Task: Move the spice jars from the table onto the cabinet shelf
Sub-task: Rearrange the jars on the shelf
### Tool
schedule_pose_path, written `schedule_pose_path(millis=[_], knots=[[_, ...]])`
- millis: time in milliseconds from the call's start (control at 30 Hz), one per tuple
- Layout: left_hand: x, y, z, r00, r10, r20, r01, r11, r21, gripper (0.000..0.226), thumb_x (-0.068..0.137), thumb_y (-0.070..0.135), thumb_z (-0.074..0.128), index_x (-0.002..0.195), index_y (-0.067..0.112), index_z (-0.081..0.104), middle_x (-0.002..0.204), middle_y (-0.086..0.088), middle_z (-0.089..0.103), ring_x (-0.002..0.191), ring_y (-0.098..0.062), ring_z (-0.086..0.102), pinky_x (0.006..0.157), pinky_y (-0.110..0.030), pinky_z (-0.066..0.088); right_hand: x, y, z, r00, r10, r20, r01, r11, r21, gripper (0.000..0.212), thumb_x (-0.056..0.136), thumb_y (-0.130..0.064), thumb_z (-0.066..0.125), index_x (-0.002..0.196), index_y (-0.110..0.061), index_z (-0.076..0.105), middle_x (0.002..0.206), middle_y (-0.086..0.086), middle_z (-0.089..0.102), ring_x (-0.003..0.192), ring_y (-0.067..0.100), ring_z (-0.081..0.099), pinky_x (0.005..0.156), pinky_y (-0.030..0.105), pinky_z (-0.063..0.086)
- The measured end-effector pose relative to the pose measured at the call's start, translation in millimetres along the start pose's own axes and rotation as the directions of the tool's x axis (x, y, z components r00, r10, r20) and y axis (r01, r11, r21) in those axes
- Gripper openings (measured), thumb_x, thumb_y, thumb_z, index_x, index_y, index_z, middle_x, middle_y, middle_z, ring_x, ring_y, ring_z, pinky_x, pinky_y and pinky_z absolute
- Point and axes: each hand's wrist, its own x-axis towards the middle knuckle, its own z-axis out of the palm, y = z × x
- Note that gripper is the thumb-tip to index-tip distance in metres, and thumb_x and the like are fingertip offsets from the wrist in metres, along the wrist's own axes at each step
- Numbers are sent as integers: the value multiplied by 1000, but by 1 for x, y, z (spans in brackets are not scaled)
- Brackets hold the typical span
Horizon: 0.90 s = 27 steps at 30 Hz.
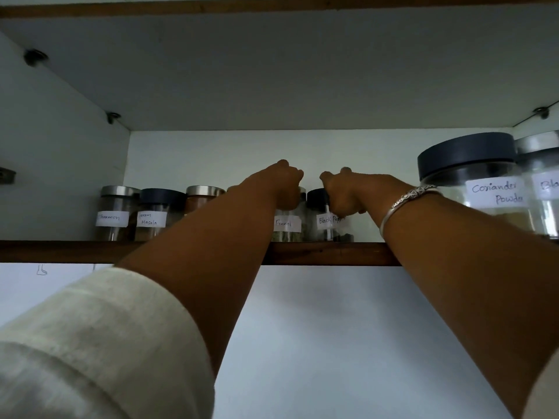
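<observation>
Both arms reach up past the shelf edge [332, 254] with the forearms bare. The left hand [284, 186], above that edge, curls its fingers down over the top of the Fennel jar [289, 228]. The right hand [344, 192] grips the Black Pepper jar [326, 225] likewise. The 2 hands are knuckles-up, close together but apart.

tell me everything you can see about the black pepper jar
The black pepper jar is small and clear, glass by the look, with a dark lid and a white handwritten label reading "Black Pep"; the rest of the label is hidden. Dark contents sit low inside. It stands upright on the wooden shelf, close beside the fennel jar on its left; whether they touch is unclear. The right hand grips its top.
</observation>
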Motion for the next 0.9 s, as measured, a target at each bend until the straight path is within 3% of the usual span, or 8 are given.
schedule_pose_path(millis=[67,167,267,400,500,600,700,900], knots=[[-7,7,-3,998,28,-55,-31,998,-60,62,86,20,58,142,9,33,145,-20,29,132,-32,36,105,-39,37,-2,-4,1,997,1,-79,0,1000,12,75,85,-12,57,146,-12,14,145,24,19,114,40,49,88,43,48],[-20,20,-5,996,78,-39,-80,995,-67,55,83,21,61,134,11,44,142,-15,34,130,-29,39,105,-40,39,-15,-11,-1,987,-58,-150,60,998,8,70,84,-17,62,142,-10,24,136,19,34,111,35,51,78,37,44],[-35,25,-9,992,121,47,-122,992,39,57,80,23,65,133,15,45,136,-11,40,121,-28,46,100,-40,44,-33,-13,-4,989,-103,-109,94,992,-85,58,85,-25,60,135,-9,35,128,14,44,113,31,50,85,37,44],[-54,28,-29,989,137,48,-139,990,30,52,81,27,64,129,16,48,124,-9,45,109,-26,52,94,-39,47,-57,-14,-24,976,-169,-134,156,982,-104,53,84,-26,60,130,-8,41,125,14,45,115,30,45,88,37,42],[-64,40,-50,989,145,36,-146,989,27,49,84,35,60,128,18,50,125,-8,46,107,-24,52,94,-38,47,-79,-10,-43,959,-206,-193,191,977,-92,45,86,-32,55,123,-7,49,119,14,50,111,29,46,91,38,41],[-71,58,-71,988,153,10,-153,988,10,46,86,41,57,125,17,52,126,-9,47,105,-24,53,90,-34,46,-99,3,-59,930,-227,-289,169,962,-213,37,86,-36,55,113,-10,57,113,11,58,108,28,52,106,44,30],[-76,83,-89,984,179,-5,-179,984,17,51,87,45,55,128,16,49,126,-9,48,107,-24,52,88,-34,44,-120,25,-71,899,-258,-353,149,940,-306,39,89,-42,50,112,-12,60,113,11,61,111,28,52,111,46,22],[-80,139,-108,971,240,-17,-239,971,25,54,89,41,53,134,12,42,126,-12,49,108,-25,52,86,-30,41,-152,77,-83,858,-216,-466,82,953,-291,33,87,-31,52,112,-12,61,112,12,61,107,29,53,100,41,35]])
